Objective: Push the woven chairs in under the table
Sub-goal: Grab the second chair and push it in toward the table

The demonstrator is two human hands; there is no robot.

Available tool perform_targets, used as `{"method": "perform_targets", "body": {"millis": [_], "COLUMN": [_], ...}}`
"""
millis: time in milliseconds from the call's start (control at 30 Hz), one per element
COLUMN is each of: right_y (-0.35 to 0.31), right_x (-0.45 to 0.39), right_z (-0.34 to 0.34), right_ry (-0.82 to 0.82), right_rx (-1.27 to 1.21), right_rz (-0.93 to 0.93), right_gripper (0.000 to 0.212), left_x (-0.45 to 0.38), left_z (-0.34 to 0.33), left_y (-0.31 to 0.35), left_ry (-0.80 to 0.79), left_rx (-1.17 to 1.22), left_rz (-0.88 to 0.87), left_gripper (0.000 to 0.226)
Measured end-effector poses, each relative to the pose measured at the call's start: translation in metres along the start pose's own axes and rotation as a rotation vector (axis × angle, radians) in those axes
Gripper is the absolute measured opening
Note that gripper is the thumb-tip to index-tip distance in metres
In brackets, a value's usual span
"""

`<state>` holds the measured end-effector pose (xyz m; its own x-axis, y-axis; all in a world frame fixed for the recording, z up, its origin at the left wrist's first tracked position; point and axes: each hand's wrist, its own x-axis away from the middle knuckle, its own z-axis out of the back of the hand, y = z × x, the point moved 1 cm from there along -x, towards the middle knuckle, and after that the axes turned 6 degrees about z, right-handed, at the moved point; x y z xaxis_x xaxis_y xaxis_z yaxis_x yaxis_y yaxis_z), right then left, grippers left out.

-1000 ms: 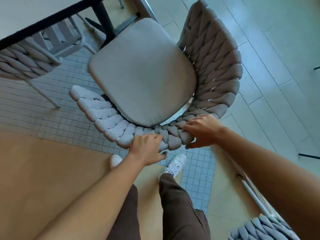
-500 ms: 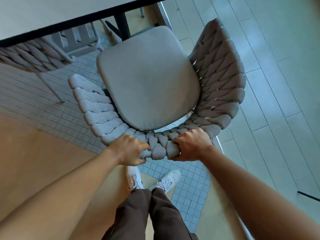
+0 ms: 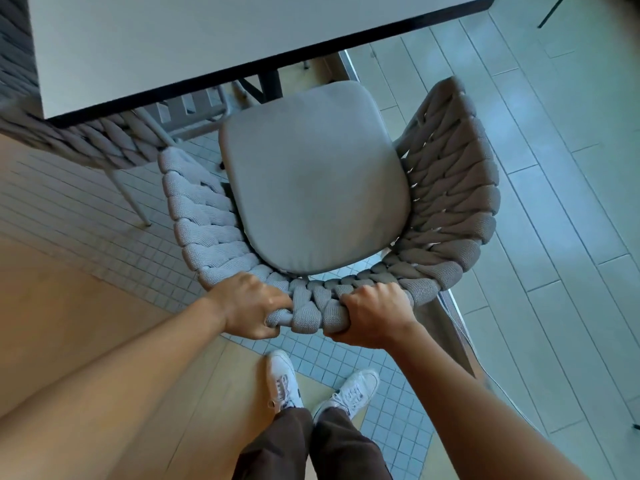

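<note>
Beside table (image 3: 214, 39), woven chair (image 3: 450, 188) seat-front facing it, both hands gripping backrest

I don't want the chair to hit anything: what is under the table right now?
Under the table show its dark leg, a pale slatted chair frame and part of the neighbouring woven chair. The tabletop covers everything further in.

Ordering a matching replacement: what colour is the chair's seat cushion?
Plain grey seat cushion, no pattern, seen in the head view.

No text, label, brand or number can be read anywhere — not on any surface in view.
</note>
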<state>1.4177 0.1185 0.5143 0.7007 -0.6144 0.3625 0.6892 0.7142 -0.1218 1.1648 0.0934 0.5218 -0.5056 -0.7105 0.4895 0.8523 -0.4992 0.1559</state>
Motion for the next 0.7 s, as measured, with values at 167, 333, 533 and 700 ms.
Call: {"method": "perform_targets", "body": {"millis": [167, 333, 533, 700], "right_y": [0.03, 0.082, 0.085, 0.088], "right_x": [0.012, 0.023, 0.019, 0.042], "right_z": [0.005, 0.02, 0.012, 0.002], "right_ry": [-0.076, -0.174, -0.148, -0.104], "right_rx": [0.011, 0.011, 0.07, 0.056], "right_rz": [0.164, 0.093, 0.108, 0.091], "right_gripper": [0.07, 0.089, 0.07, 0.063], "left_x": [0.003, -0.02, -0.032, -0.034], "left_z": [0.001, -0.007, -0.014, -0.011], "left_y": [0.024, 0.074, 0.083, 0.099], "left_ry": [0.078, 0.133, 0.12, 0.088], "left_rx": [0.028, 0.132, 0.121, 0.119], "left_rz": [0.069, 0.233, 0.356, 0.27], "left_gripper": [0.076, 0.071, 0.058, 0.059]}}
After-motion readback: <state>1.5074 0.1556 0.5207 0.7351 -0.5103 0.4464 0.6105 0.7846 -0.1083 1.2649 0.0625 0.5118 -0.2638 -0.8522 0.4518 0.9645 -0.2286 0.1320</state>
